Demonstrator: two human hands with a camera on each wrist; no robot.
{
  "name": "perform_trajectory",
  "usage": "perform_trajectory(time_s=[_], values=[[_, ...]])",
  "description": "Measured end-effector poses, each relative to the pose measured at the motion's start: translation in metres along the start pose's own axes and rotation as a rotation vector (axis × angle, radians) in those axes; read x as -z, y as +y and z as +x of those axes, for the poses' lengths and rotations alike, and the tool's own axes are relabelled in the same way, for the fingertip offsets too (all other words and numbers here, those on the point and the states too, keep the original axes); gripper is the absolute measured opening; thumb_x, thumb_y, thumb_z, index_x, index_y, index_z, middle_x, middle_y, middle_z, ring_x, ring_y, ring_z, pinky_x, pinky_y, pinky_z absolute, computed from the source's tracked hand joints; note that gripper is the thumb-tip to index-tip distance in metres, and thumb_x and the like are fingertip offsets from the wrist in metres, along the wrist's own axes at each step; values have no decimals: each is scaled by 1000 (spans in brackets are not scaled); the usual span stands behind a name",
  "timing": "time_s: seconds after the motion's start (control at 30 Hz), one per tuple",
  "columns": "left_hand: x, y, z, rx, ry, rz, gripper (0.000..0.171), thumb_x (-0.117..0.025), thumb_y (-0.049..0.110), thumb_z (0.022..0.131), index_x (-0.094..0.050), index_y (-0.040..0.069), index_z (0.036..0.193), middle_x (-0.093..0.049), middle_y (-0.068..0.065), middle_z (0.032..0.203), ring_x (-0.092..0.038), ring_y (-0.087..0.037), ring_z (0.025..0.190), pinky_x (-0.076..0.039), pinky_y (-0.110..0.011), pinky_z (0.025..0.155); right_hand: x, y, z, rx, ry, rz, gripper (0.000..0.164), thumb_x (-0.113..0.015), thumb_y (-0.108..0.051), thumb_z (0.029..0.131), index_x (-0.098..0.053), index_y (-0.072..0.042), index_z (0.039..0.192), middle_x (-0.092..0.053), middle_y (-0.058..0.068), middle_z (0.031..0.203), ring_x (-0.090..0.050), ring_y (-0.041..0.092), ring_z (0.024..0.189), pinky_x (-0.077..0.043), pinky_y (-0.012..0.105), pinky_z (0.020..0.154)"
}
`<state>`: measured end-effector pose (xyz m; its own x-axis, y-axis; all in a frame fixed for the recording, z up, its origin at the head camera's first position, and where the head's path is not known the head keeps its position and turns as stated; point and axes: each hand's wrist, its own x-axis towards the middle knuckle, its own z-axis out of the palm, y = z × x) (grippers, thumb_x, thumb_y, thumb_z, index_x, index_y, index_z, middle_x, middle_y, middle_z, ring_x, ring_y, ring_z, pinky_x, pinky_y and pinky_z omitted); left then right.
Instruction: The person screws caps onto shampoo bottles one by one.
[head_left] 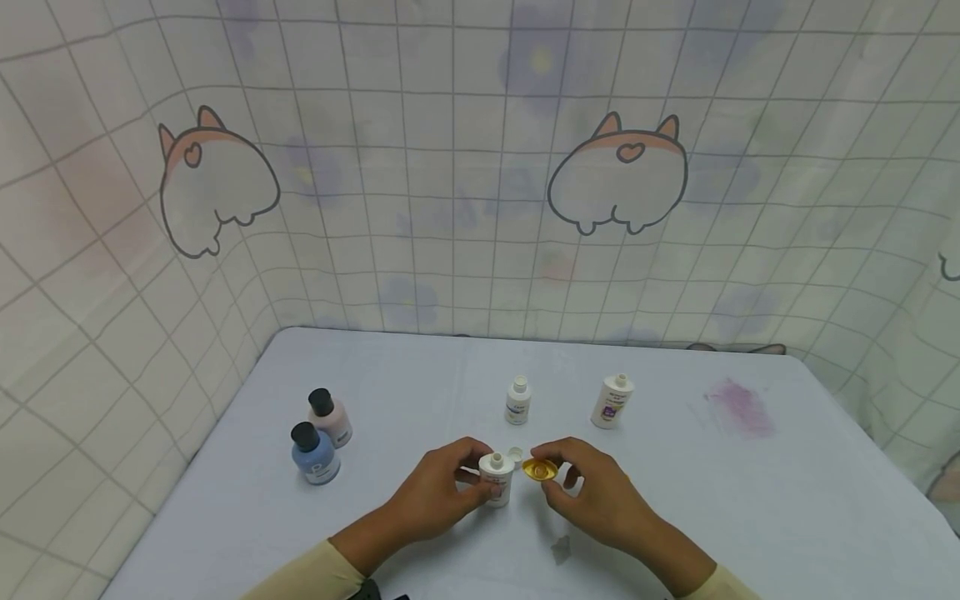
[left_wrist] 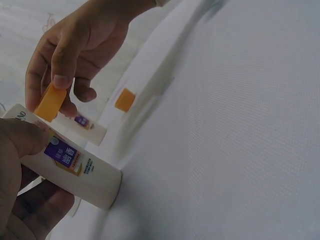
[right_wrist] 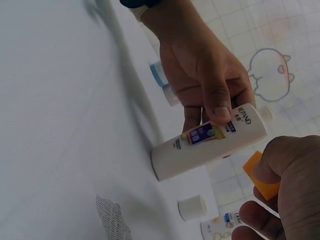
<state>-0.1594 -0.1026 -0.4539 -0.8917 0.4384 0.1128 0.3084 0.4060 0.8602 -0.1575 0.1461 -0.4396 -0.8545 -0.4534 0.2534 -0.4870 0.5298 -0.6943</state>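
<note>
My left hand holds a white bottle around its sides, with the thumb across the front. The bottle stands upright on the table with its narrow neck bare; its purple and gold label shows in the left wrist view. Between thumb and fingers my right hand pinches a yellow-orange cap, its hollow underside facing up in the head view. This cap is just right of the bottle's neck, apart from it. A white cap lies on the table behind the bottle.
Two other uncapped white bottles, a small one and a larger one, stand farther back. A blue bottle and a pale pink bottle, both black-capped, stand left. Another orange cap lies on the table. Patterned cloth hangs behind.
</note>
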Motion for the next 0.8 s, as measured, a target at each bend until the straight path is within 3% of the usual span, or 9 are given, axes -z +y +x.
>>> perform_trajectory(time_s=[0.1, 0.33, 0.57, 0.8], values=[[1, 0, 0, -9, 5, -4, 37, -73, 26, 83, -53, 23, 115, -60, 12, 109, -59, -5, 99, -51, -25, 86, 0, -1, 0, -3, 1, 16, 42, -71, -11, 81, -57, -32, 113, -58, -19, 107, -56, 8, 83, -52, 27, 66], [3, 1, 1, -17, 13, -33, 39, -74, 32, 81, -54, 23, 114, -59, 12, 108, -60, -6, 98, -51, -24, 85, 1, -3, 1, 42, 16, 11, 37, -71, -9, 81, -60, -18, 115, -59, -16, 107, -55, 6, 84, -53, 27, 65], [1, -1, 1, 8, 6, -29, 37, -73, 32, 81, -56, 22, 112, -60, 12, 106, -60, -5, 96, -52, -26, 84, -1, -4, 4, 99, 23, -6, 41, -70, -7, 81, -57, -25, 115, -58, -16, 108, -55, 4, 86, -52, 24, 65], [0, -3, 2, 2, 13, 11, 37, -73, 31, 81, -56, 22, 113, -60, 13, 106, -60, -3, 95, -51, -21, 82, -2, -7, 8, 166, 38, 10, 37, -68, -5, 81, -59, -18, 114, -59, -13, 107, -55, 5, 86, -52, 24, 64]])
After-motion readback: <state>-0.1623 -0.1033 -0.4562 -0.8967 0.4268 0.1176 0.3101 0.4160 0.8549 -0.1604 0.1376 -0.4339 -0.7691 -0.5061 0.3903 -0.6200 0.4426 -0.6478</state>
